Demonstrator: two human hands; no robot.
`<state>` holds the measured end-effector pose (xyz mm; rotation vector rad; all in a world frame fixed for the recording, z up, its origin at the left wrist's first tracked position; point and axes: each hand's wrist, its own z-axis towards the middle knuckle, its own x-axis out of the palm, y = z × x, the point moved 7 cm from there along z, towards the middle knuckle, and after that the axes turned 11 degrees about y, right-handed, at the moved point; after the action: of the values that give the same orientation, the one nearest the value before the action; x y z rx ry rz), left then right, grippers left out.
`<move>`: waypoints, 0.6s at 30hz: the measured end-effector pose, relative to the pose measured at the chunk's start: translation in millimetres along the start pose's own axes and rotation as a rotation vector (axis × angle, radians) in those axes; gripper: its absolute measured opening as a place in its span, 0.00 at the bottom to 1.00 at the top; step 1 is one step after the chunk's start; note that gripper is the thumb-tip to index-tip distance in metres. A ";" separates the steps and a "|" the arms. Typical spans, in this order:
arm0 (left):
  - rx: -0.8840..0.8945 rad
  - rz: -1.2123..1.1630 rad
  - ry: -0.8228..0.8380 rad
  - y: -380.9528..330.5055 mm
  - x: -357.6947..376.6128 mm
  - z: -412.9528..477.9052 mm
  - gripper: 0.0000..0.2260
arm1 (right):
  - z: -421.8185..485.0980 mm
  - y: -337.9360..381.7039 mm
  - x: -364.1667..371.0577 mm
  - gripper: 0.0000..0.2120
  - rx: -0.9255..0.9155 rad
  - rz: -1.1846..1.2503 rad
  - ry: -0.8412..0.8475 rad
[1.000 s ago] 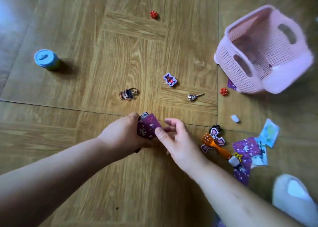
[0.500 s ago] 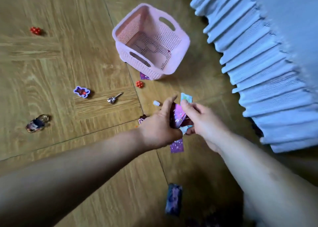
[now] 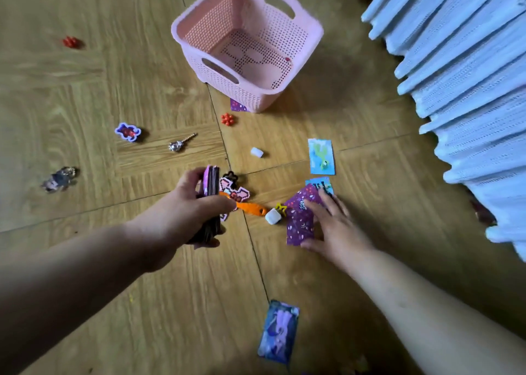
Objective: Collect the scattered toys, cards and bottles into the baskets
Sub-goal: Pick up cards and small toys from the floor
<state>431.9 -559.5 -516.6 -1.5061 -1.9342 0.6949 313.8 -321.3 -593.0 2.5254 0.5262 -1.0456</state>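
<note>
My left hand (image 3: 187,212) grips a stack of purple cards (image 3: 211,184), held on edge above the wooden floor. My right hand (image 3: 333,224) lies with spread fingers on purple cards (image 3: 300,221) on the floor; the thumb is at their lower edge. A blue card (image 3: 321,156) lies just beyond them, and another card (image 3: 279,331) lies near me. An orange toy (image 3: 250,207), a white cube (image 3: 273,216) and a pixel figure (image 3: 234,192) sit between my hands. The pink basket (image 3: 307,33) stands beyond, tilted, with nothing visible inside.
Scattered on the floor are red bead clusters (image 3: 228,119) (image 3: 71,42), a purple charm (image 3: 127,131), a silver key-like trinket (image 3: 180,143), a small figure (image 3: 59,179) and a white capsule (image 3: 256,152). A purple card (image 3: 237,106) peeks from under the basket. Pale blue pleated fabric (image 3: 469,76) fills the right.
My hands have parted: the left keeps the card stack, while the right has gone down onto the purple cards on the floor. The view has swung right since a second ago.
</note>
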 end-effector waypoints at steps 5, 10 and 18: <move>-0.067 0.076 0.016 -2.2 32.3 5.2 0.25 | -37.3 -45.5 9.7 0.30 0.140 0.057 -0.231; -0.107 0.106 0.034 3.6 51.2 14.6 0.25 | -18.0 -40.0 -10.4 0.36 0.022 0.069 -0.213; -0.154 0.150 0.061 19.9 56.1 22.8 0.24 | 7.4 -38.0 -29.5 0.36 0.052 -0.067 -0.052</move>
<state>418.2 -501.5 -539.3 -1.7602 -1.8797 0.5667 272.4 -297.7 -583.3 2.5339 0.5801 -1.1608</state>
